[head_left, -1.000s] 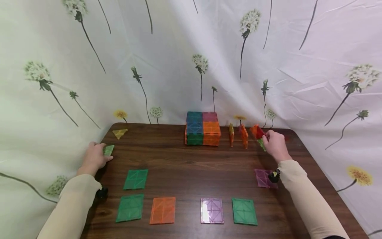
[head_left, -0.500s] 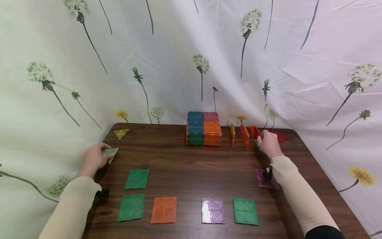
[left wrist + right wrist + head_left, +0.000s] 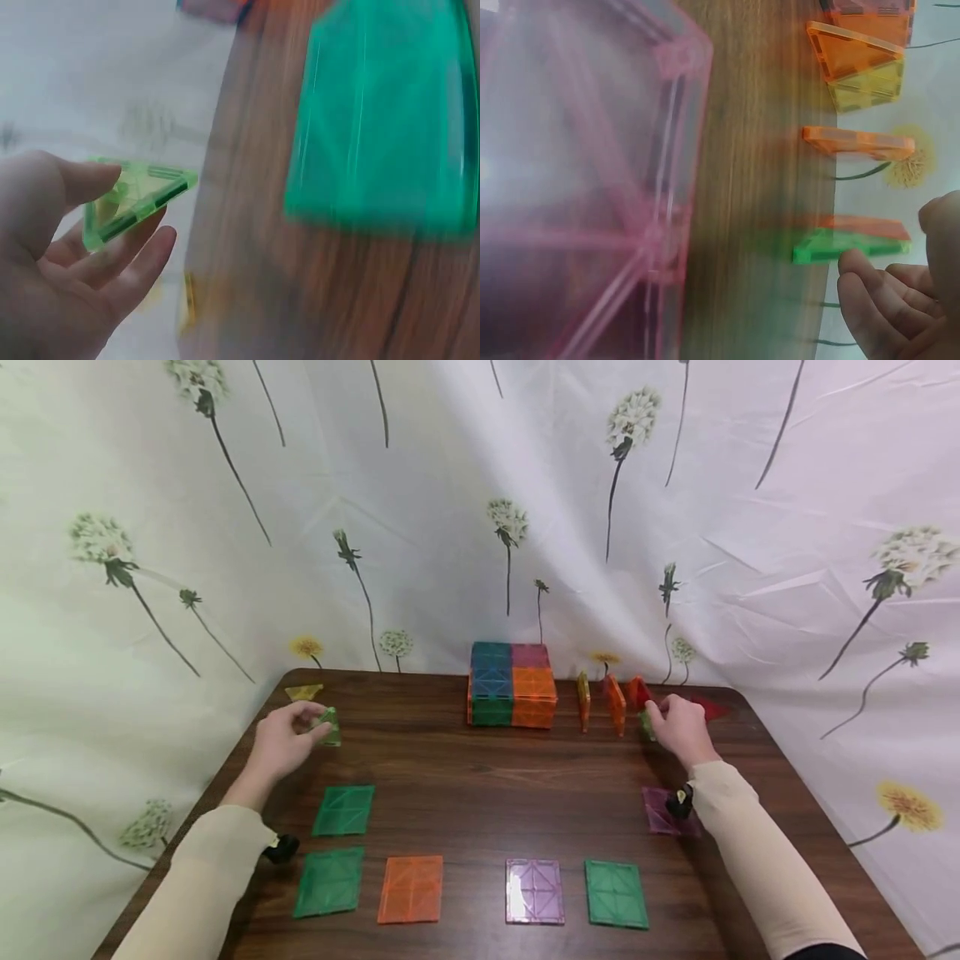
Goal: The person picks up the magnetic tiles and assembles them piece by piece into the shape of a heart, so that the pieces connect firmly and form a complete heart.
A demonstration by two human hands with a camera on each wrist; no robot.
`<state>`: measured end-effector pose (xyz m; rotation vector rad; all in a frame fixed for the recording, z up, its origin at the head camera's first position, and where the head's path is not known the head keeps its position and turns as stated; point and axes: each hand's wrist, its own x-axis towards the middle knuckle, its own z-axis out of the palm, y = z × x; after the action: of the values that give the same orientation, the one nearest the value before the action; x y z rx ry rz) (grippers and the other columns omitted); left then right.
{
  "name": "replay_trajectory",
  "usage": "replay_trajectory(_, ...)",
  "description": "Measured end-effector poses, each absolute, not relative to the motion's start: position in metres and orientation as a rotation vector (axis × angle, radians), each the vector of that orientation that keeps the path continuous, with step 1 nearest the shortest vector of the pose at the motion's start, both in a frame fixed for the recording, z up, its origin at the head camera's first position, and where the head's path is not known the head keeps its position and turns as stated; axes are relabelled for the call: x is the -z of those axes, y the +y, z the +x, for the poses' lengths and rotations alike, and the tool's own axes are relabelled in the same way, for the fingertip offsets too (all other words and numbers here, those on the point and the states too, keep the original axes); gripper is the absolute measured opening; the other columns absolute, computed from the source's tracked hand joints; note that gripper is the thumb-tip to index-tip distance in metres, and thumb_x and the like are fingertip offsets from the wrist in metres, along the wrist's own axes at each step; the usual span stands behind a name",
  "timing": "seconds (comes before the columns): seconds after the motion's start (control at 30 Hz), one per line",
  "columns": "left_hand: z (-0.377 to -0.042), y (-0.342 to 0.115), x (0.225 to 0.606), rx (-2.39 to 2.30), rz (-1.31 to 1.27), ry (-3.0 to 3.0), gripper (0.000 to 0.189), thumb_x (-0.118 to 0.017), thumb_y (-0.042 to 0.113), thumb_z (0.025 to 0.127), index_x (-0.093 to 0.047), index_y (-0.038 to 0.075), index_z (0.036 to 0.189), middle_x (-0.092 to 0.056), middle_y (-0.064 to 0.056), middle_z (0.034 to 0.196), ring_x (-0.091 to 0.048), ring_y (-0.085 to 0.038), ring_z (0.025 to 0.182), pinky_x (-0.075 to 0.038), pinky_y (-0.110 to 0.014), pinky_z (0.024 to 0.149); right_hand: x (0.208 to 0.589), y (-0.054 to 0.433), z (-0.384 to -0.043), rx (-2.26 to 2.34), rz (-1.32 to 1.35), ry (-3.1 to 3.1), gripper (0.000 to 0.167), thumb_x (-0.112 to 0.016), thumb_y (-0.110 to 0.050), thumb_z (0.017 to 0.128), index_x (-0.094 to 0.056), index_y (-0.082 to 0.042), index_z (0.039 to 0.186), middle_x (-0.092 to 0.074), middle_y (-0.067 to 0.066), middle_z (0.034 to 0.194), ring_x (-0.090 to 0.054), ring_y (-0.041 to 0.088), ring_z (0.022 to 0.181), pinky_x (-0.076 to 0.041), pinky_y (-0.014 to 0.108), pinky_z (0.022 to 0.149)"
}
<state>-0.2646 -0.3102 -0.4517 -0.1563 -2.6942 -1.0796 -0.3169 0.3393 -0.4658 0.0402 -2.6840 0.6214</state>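
My left hand (image 3: pixel 281 739) pinches a light green triangular magnetic tile (image 3: pixel 139 196) between thumb and fingers, lifted over the left side of the table. At the back right is my right hand (image 3: pixel 682 727), its fingertips at the lower edge of a green triangular tile (image 3: pixel 855 244) that stands upright. The thumb is spread away from that tile in the right wrist view. A red-orange tile (image 3: pixel 638 692) stands just behind the green one. Beyond the right hand lies a red triangular tile (image 3: pixel 708 708), partly hidden by it.
A box of coloured tiles (image 3: pixel 512 685) stands at the back middle. Right of it stand a yellow tile (image 3: pixel 583 702) and an orange tile (image 3: pixel 616 705). A yellow triangle (image 3: pixel 303 692) lies back left. Square tiles lie in front, including a purple one (image 3: pixel 534 892).
My left hand has carried the light green triangle rightward from the left table edge. My right hand has shifted slightly left, from the red tile to the standing green one.
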Motion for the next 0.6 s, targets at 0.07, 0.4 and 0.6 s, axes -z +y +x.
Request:
replay_trajectory(0.07, -0.267, -0.293, 0.450, 1.085, -0.244, -2.686, 0.029, -0.068, 0.022, 0.105, -0.069, 0.002, 0.126, -0.068, -0.019, 0.112, -0.067, -0.040, 0.103, -0.054, -0.056, 0.086, 0.466, 0.344, -0.314, -0.624, 0.029, -2.676, 0.041, -0.059, -0.030, 0.106, -0.069, 0.008, 0.096, -0.073, 0.028, 0.091, -0.066, 0.050, 0.093, -0.052, 0.060, 0.085)
replay_trajectory(0.4, -0.267, -0.204, 0.448, 1.191, -0.613, -2.633, 0.011, -0.076, 0.015, 0.099, -0.074, 0.009, 0.108, -0.075, -0.005, 0.099, -0.071, -0.020, 0.089, -0.059, -0.036, 0.078, 0.458, 0.379, -0.294, -0.612, -0.112, -2.732, 0.042, -0.056, -0.038, 0.107, -0.067, 0.002, 0.109, -0.072, 0.029, 0.103, -0.066, 0.048, 0.097, -0.052, 0.060, 0.076)
replay_trajectory(0.6, -0.266, -0.155, 0.463, 1.312, -0.788, -2.669, 0.010, -0.081, 0.012, 0.094, -0.074, 0.012, 0.101, -0.073, 0.000, 0.097, -0.068, -0.015, 0.090, -0.059, -0.037, 0.081, 0.466, 0.407, -0.293, -0.646, -0.062, -2.686, 0.032, -0.067, -0.022, 0.101, -0.065, 0.010, 0.105, -0.070, 0.031, 0.097, -0.064, 0.048, 0.095, -0.049, 0.060, 0.084)
